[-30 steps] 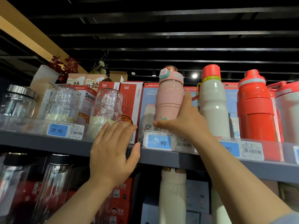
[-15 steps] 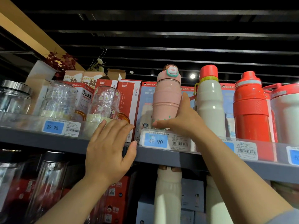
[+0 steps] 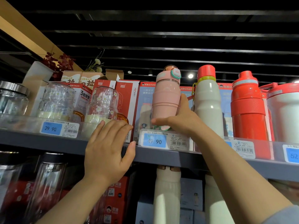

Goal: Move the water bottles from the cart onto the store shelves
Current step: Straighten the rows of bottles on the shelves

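Pink bottle's [image 3: 167,97] base was hidden behind the right hand [image 3: 181,120] and the clear shelf-edge strip, so whether it sat on the top shelf [image 3: 186,157] could not be told. It stood upright, long axis vertical, lid with teal clasp up. Right fingers [image 3: 183,102] curled round its lower body, thumb across the front. Left hand [image 3: 105,152] lay flat on the shelf edge, fingers loosely spread, holding nothing. Just right of the gripping fingers stood a white bottle [image 3: 207,102], then a red bottle [image 3: 247,107]. Above the left fingers was a floral glass cup [image 3: 103,104], with boxes behind.
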